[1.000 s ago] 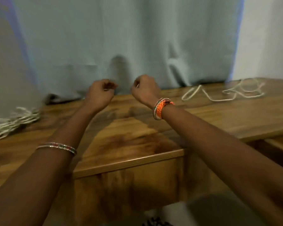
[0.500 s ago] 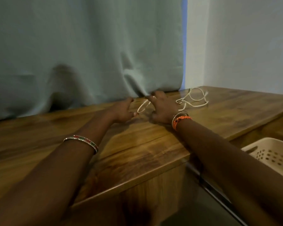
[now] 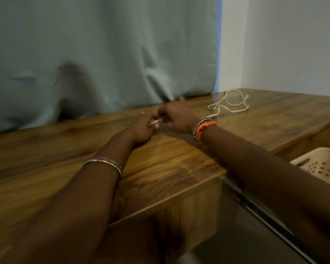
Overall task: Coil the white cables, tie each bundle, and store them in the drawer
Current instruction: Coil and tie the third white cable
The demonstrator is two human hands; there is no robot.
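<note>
Both hands meet near the back of the wooden desk (image 3: 69, 168), close under the hem of the grey-green curtain (image 3: 103, 54). The left hand (image 3: 141, 128) rests on the desktop with its fingers curled, and a short pale length of the cable (image 3: 229, 103) shows between its fingertips, so it appears to pinch that end. The right hand (image 3: 176, 117) sits just beside it, touching it, fingers bent over the same spot; the back of the hand hides the fingertips, so whether they grasp the cable cannot be told. From behind the right wrist the cable runs off to the right and lies in 1 loose, uneven loop on the desktop near the back corner, with a small plug at its far end. It is uncoiled and untied. The curtain hangs down to the desk and its folds bulge just behind the hands, crowding the space there. To its right stands a pale wall (image 3: 284, 44). The left wrist carries a thin beaded bangle (image 3: 103, 162); the right wrist carries an orange braided band (image 3: 205, 128) next to 2 or so thin bangles. At the right edge, below desk level, a cream perforated basket (image 3: 320, 164) shows in part, cut off by the right forearm. A dark metal rail (image 3: 265, 210) runs under that forearm beside the desk's wooden side panel.
</note>
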